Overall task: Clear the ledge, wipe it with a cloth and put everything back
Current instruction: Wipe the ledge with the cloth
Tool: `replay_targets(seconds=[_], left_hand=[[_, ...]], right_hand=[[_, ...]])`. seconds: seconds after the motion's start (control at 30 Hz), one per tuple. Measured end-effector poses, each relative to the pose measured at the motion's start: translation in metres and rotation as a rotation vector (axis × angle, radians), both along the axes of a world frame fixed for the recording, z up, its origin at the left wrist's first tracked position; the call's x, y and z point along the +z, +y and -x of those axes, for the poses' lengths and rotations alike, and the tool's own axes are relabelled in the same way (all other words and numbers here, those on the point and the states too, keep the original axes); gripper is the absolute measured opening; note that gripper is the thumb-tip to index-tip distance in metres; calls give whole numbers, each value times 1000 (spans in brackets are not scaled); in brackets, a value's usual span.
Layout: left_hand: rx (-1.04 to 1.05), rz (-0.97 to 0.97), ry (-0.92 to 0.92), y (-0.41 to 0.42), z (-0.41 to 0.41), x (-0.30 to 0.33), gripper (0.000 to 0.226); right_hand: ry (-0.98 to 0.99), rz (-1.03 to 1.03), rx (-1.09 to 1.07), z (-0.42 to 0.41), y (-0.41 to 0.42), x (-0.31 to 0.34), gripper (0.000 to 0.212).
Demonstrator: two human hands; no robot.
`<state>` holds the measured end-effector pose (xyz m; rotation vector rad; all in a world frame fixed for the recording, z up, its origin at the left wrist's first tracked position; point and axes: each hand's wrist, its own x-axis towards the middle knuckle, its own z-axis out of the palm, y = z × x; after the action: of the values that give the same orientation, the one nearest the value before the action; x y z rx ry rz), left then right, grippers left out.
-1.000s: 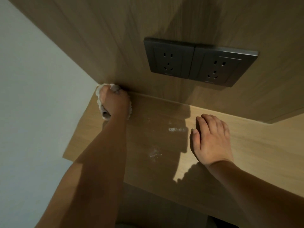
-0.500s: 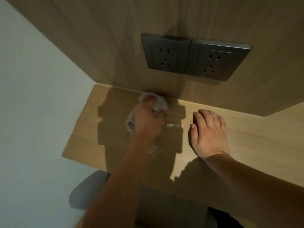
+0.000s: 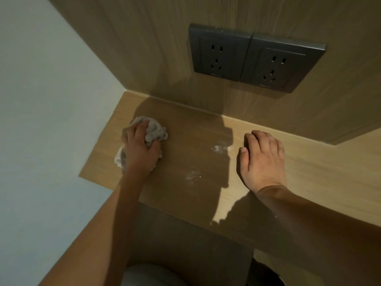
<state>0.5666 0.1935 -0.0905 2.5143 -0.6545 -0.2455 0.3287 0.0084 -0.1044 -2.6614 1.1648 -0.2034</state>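
Across the lower half of my view runs the wooden ledge (image 3: 309, 174), its left end meeting a pale wall (image 3: 41, 100) and its back edge meeting a wood-grain panel (image 3: 144, 48). Mounted on that panel, above the ledge, I see two dark sockets (image 3: 253, 58) side by side, their frames touching. My right hand (image 3: 262, 162) lies palm down on the ledge right of centre, fingers straight and close together, grasping nothing. My left hand (image 3: 140, 151) sits near the ledge's left end, its fingers curled over a crumpled whitish cloth (image 3: 155, 131) and pressing it against the wood; part of the cloth bulges out beyond the fingertips and part shows behind the wrist. Two small patches of white dust (image 3: 221, 148) lie on the ledge between my hands: one just beside the right thumb, the other nearer the front edge. I see no container on the ledge. Shadows of my head and arms fall over the ledge's middle. Below the front edge, a rounded pale shape is too dim for me to identify.
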Motion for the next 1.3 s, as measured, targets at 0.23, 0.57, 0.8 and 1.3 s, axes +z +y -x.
replay_targets(seconds=[0.23, 0.57, 0.8, 1.3], left_hand=[[-18, 73, -8, -2, 63, -7, 66], [-26, 216, 406, -22, 221, 3, 37], [264, 156, 109, -21, 92, 16, 45], [-270, 115, 127, -111, 186, -21, 63]], right_hand=[[-50, 9, 30, 4, -2, -4, 46], [-192, -112, 60, 44, -35, 26, 44], [-42, -34, 98, 110, -63, 6, 49], [-101, 1, 82, 110, -66, -7, 46]])
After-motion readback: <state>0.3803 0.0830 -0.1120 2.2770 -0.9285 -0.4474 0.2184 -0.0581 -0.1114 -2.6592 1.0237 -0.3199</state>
